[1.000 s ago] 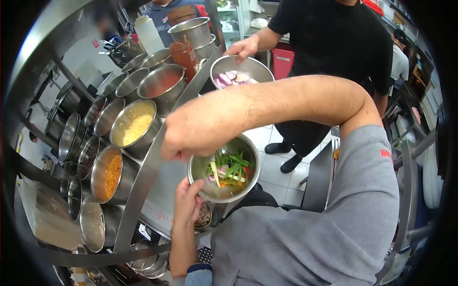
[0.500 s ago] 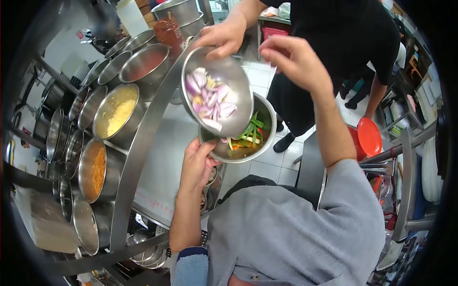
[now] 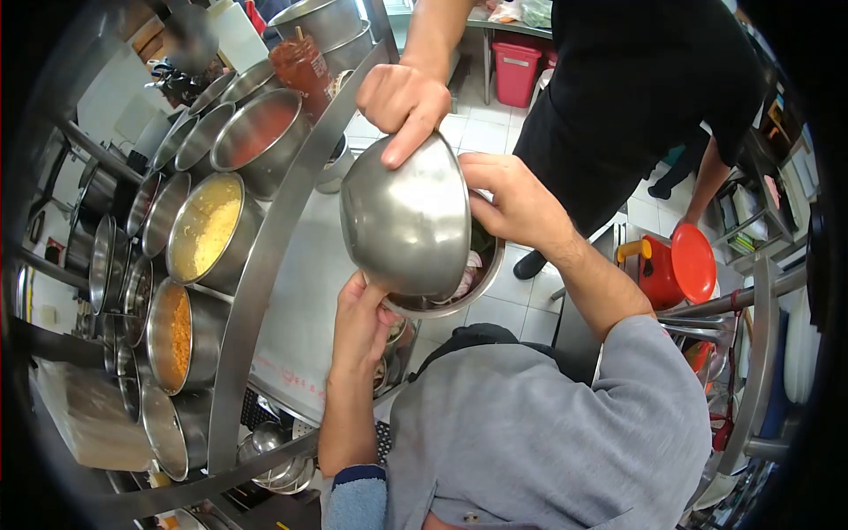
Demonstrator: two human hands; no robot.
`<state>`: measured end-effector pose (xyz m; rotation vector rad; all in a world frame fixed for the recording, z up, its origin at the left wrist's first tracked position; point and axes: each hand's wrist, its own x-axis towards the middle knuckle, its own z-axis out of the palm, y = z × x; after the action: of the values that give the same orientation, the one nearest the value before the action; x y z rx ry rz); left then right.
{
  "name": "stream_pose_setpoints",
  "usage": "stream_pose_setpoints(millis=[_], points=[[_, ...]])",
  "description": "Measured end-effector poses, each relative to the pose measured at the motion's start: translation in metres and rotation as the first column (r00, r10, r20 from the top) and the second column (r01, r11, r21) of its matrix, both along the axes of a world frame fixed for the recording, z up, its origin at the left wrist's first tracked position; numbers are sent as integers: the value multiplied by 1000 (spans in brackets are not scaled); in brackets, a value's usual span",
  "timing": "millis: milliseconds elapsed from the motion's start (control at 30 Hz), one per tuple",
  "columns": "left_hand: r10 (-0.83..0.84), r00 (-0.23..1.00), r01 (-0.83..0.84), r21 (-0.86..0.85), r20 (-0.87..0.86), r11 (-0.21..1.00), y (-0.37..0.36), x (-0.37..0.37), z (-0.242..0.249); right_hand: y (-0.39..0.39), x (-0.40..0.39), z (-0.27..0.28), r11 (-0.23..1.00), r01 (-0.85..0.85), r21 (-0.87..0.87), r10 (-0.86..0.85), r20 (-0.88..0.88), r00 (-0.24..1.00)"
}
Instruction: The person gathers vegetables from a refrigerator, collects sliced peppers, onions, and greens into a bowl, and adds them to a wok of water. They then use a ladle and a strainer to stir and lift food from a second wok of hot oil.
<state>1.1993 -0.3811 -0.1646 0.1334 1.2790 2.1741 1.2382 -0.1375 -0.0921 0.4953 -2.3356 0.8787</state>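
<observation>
My left hand [image 3: 358,322] is closed on the rim of a lower metal bowl [image 3: 452,306]. Above it, another person's hand [image 3: 404,110] holds a steel mixing bowl [image 3: 406,225], tipped over so its outside faces me. A few pieces of purple onion [image 3: 470,276] show inside the lower bowl, beside the tipped bowl's edge. My right hand [image 3: 517,199] is at the right edge of the tipped bowl; its fingertips go behind that edge, so whether they grip anything is hidden.
Left of a metal rail [image 3: 265,238] stand several steel bowls, including one with yellow shreds [image 3: 216,231] and one with orange shreds [image 3: 181,340]. A metal counter [image 3: 296,309] lies below. A person in black [image 3: 649,106] stands opposite, near a red container [image 3: 658,274].
The other person's hand has tipped the upper bowl over, and the onion inside it is no longer in sight. My right hand has moved down and left to the bowl's edge.
</observation>
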Motion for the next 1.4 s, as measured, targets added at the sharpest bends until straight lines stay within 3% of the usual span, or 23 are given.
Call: stream_pose_setpoints(millis=[100, 367, 467, 567, 700, 833, 967, 1067, 1133, 1200, 1233, 1333, 1400], points=[[-26, 999, 25, -22, -31, 999, 1, -1, -1, 2, -6, -9, 999, -35, 1, 35, -15, 999], [0, 996, -3, -45, -87, 999, 2, 8, -1, 4, 8, -13, 999, 34, 15, -37, 318, 947], [17, 993, -22, -45, -117, 999, 0, 13, 1, 1, 13, -6, 994, -32, 105, 3, 267, 964], [26, 993, -34, -71, -114, 997, 0, 16, 2, -2, 12, -14, 994, -43, 102, 11, 294, 956], [44, 992, -47, -24, -114, 999, -4, 20, -4, -9, 8, -28, 995, -69, 72, 55, 185, 981], [55, 990, -59, -28, -130, 998, -9, 22, -8, -26, 11, -22, 992, -13, 125, -5, 143, 990], [88, 984, -99, -64, -153, 993, -15, 29, -17, -45, -2, -34, 989, -26, 149, -21, 307, 951], [112, 981, -126, -83, -157, 989, -24, 32, -21, -45, -5, -44, 981, -108, 160, 65, 253, 965], [140, 979, -152, -69, -147, 986, -26, 35, -19, -48, 1, -29, 994, -92, 54, 60, 429, 901], [153, 980, -160, -41, -127, 986, -28, 36, -20, -49, 3, -29, 994, -88, 66, 58, 364, 930], [157, 979, -162, -30, -127, 986, -29, 37, -20, -48, 0, -39, 986, -142, 91, 116, 244, 963], [147, 983, -149, -8, -112, 989, -31, 36, -21, -50, 4, -25, 982, -150, 114, 99, 366, 925], [150, 984, -151, 0, -91, 989, -34, 38, -23, -49, 4, -27, 982, -139, 126, 89, 335, 938]])
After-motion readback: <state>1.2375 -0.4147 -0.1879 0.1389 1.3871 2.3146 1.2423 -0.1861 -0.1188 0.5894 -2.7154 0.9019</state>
